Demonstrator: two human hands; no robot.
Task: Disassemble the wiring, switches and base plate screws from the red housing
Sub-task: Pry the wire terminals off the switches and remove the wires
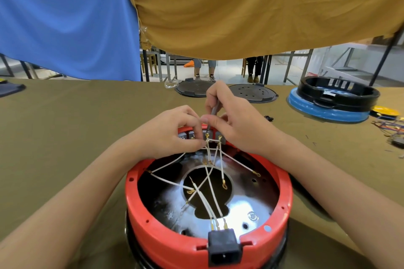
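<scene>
Head camera looked down on the red housing [153,236], which sat upside down on the olive-covered counter [65,137] close to the person, its open rim facing up. Inside lay a shiny metal base plate [247,207] with a keyhole-shaped cut-out, and one screw [253,217] showed on it near the right front. White wires [209,183] with brass ring and spade terminals crossed over the plate; two of them ran to the black power socket [223,247] clipped into the near wall. At the far wall sat the switches [213,135], their brass terminals carrying several wire ends. The left hand [172,133] had its fingers curled, thumb and fingertips pinching a wire just beside the switch terminals. The right hand [236,120] gripped a slim grey tool [212,113] between thumb and fingers, its tip pointed down at the same terminals; what kind of tool it was could not be told. Farther back on the counter lay two dark round lids [253,93], and to the right a black ring [341,91] stacked on a blue housing [328,112], with a bundle of loose coloured wiring [391,126] near the edge.
</scene>
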